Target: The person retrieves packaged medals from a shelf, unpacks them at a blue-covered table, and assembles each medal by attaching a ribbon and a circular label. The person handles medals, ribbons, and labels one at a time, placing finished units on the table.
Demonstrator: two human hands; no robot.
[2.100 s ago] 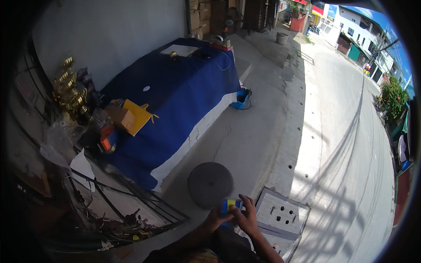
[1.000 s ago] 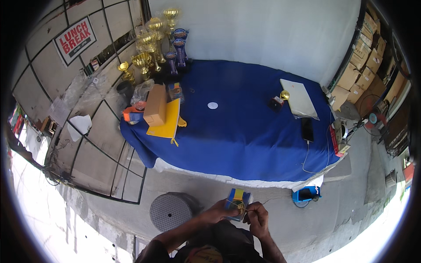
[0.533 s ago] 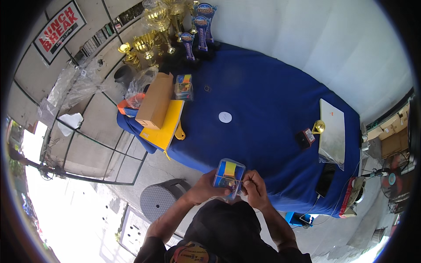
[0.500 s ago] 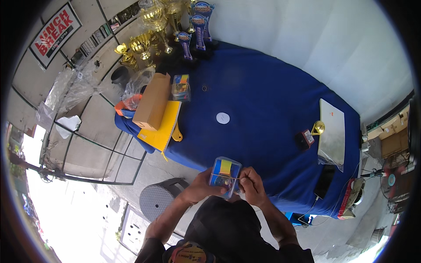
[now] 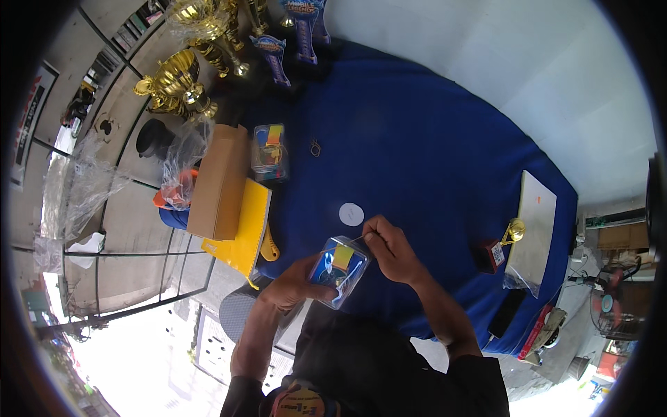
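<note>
My left hand (image 5: 288,286) is closed around the lower left side of a clear plastic box (image 5: 332,286), tilted over the near table edge. A yellow piece and blue contents show through its lid. Up by the box's far right corner, my right hand (image 5: 394,254) pinches a thin rubber band (image 5: 356,240), pulled taut away from the box. Just beyond lies a white paper disc (image 5: 351,214). Farther off on the cloth, a similar clear box (image 5: 269,154) sits near some loose rubber bands (image 5: 315,147).
Blue cloth (image 5: 410,153) covers the table. On the left are a cardboard box (image 5: 219,184), a yellow notebook (image 5: 253,226) and gold trophies (image 5: 177,76). A small gold trophy (image 5: 514,231), a white board (image 5: 533,222) and a black phone (image 5: 506,313) lie right. A grey stool (image 5: 240,306) stands below left.
My right hand has moved from the box's right side to its far end, drawing the rubber band away from its middle. Both hands and the box are farther forward, and the view has shifted.
</note>
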